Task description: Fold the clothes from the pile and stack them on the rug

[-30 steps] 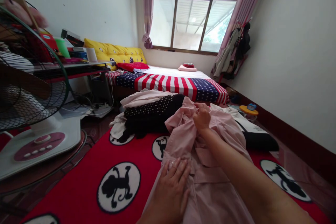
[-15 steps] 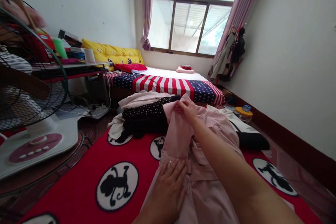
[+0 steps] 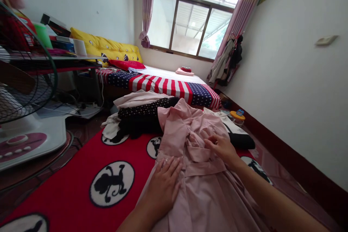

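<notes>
A pink dress (image 3: 201, 188) lies spread before me, its bodice away from me and its skirt running toward me. My left hand (image 3: 164, 186) rests flat on the left side of its waist, fingers extended, a ring on one of them. At the right of the bodice, my right hand (image 3: 223, 148) has its fingers bent in on the pink fabric, seemingly pinching it; the fingertips are partly unclear. Crumpled cloth and a folded flap show beside those fingertips, above the waistband (image 3: 205, 167). The collar end reaches a pile of dark and white clothes (image 3: 141, 116).
Beneath everything is a red blanket (image 3: 67, 185) with monkey prints. A white and black garment (image 3: 241, 139) lies at the right. The fan (image 3: 32, 137) stands at left beside a cluttered desk (image 3: 67, 58). A bed (image 3: 168, 87) is under the window; a wall borders the right.
My right hand has left the dress's collar and come back toward me, to the right of the bodice. My left hand stays flat at the waist. The view has turned slightly right.
</notes>
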### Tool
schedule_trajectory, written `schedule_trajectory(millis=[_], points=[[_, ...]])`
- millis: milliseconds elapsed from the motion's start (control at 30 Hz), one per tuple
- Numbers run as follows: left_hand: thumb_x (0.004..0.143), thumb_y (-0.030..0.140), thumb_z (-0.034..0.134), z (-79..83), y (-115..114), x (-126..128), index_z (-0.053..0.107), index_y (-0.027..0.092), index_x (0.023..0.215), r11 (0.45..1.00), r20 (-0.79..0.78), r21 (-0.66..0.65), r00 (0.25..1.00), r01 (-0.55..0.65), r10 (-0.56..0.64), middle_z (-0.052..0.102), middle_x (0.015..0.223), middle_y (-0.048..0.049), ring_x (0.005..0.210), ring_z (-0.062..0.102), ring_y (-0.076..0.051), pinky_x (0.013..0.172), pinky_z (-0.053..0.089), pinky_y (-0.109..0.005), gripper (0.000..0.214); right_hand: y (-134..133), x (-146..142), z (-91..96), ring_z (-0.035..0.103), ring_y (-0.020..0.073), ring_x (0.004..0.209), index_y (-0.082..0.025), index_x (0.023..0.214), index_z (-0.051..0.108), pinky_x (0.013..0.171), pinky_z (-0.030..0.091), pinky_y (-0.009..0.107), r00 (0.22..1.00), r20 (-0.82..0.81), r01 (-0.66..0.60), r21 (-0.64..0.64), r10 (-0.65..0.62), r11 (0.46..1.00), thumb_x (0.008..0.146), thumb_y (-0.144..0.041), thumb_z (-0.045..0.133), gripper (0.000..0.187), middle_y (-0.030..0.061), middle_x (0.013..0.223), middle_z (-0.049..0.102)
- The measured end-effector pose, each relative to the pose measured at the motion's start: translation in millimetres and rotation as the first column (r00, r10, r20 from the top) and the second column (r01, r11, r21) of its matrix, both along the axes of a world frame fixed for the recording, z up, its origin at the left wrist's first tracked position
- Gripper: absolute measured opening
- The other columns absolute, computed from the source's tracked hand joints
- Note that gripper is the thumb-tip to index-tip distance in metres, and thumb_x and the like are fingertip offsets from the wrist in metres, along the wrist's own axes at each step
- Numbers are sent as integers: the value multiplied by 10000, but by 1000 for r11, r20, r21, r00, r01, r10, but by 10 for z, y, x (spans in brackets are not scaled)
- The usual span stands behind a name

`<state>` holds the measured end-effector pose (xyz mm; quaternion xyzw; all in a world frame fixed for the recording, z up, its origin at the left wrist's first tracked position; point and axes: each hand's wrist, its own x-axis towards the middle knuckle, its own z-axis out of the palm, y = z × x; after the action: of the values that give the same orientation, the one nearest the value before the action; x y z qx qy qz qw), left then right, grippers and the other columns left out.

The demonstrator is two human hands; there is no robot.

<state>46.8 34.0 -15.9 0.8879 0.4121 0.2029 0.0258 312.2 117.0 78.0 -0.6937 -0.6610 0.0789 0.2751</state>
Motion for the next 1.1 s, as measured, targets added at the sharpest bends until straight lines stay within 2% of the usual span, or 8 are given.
schedule_trajectory(millis=[167,267,367,533,733,867,933,1100], points=[[939,297,422,-15,4,-7,301,253,1481,999,-10,42,1000,-8,8,288,1560,7,1409,299,-240,1147,243,-467,557,-179,-24,-251,607,211,626,-189,579,624,551,357,281,996,46,81,-134,-76,988,617,-416,721,249,58,629,656],[938,301,430,-12,5,-16,315,256,1475,998,-5,59,1000,-4,4,312,1550,3,1402,316,-232,1144,255,-451,551,-167,29,-130,577,172,580,-191,536,571,533,355,259,993,-40,105,-75,-108,992,658,-331,640,198,20,565,611],[936,309,436,-2,6,-17,330,251,1468,998,11,60,1000,-1,1,343,1537,-6,1393,334,-228,1146,255,-445,546,-163,233,137,567,161,603,-184,645,578,548,381,252,966,-154,229,122,-210,966,740,-401,562,237,14,626,612],[923,300,459,10,-13,-20,378,242,1445,999,39,41,999,6,-8,389,1512,-30,1372,367,-247,1138,264,-473,532,-217,603,446,530,155,563,-173,742,585,511,385,257,842,-455,501,464,-289,730,673,-473,674,321,2,632,585],[915,292,485,229,176,50,612,225,1222,1000,191,12,981,-22,19,624,1279,-66,1169,553,-239,1042,389,-435,338,-353,836,424,536,155,585,-172,779,592,555,421,285,734,-641,643,552,-222,531,675,-450,723,325,3,667,588],[932,294,451,464,665,280,429,180,1412,998,224,70,974,-5,-11,438,1473,-99,1359,377,-241,1132,281,-435,494,-346,911,399,503,143,562,-181,710,599,574,425,311,612,-780,702,458,-131,545,584,-383,766,291,-9,643,568],[930,363,461,499,931,420,326,187,1472,1000,149,-14,989,25,-23,301,1552,-98,1430,251,-271,1156,214,-493,585,-283,891,435,503,137,566,-185,694,588,592,441,315,574,-814,711,442,-88,547,564,-391,758,297,-22,648,554],[889,503,504,347,1287,641,457,264,1402,960,-39,-254,991,114,-128,246,1573,-89,1438,196,-358,1127,183,-590,567,51,415,552,530,134,615,-179,751,580,607,463,282,627,-779,628,492,-17,603,618,-444,727,331,-26,689,567]])
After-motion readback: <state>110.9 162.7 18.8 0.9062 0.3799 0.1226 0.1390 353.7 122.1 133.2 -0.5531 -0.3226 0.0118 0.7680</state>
